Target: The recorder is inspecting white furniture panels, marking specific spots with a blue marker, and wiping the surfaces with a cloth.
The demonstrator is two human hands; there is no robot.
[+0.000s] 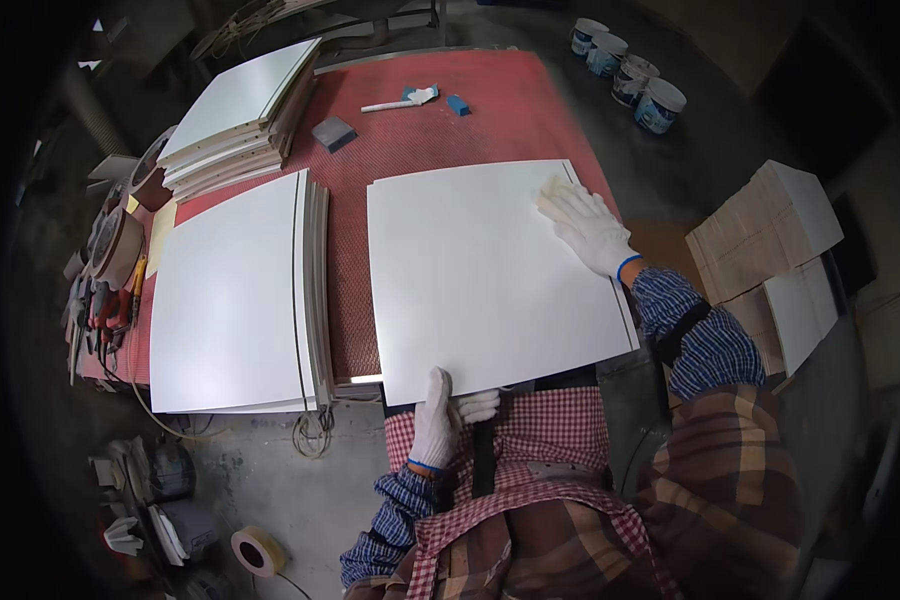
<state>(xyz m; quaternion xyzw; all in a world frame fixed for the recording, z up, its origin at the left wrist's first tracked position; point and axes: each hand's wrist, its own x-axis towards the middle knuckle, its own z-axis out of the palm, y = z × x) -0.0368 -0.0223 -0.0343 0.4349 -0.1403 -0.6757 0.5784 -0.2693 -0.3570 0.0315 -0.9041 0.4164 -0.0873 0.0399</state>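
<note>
A large white rectangular panel (490, 270) lies in front of me, its near edge jutting past the table. At that edge my left hand (440, 425), in a white knit glove, grips the panel, thumb upright against the rim and fingers beneath. My right hand (592, 230), gloved alike with a blue cuff, is laid over the panel's far right corner. Under its fingertips shows a pale yellowish piece (553, 195), apparently a cloth, pressed on the surface. Another panel's edge peeks out along the right side below the top one.
White panels are stacked at left (230, 290) and far left (240, 100) on the red table (450, 135). A grey block (334, 134), a blue block (458, 105) and a white stick (388, 105) lie beyond. Tape rolls (115, 243), buckets (660, 105) and stacked cartons (765, 230) stand around.
</note>
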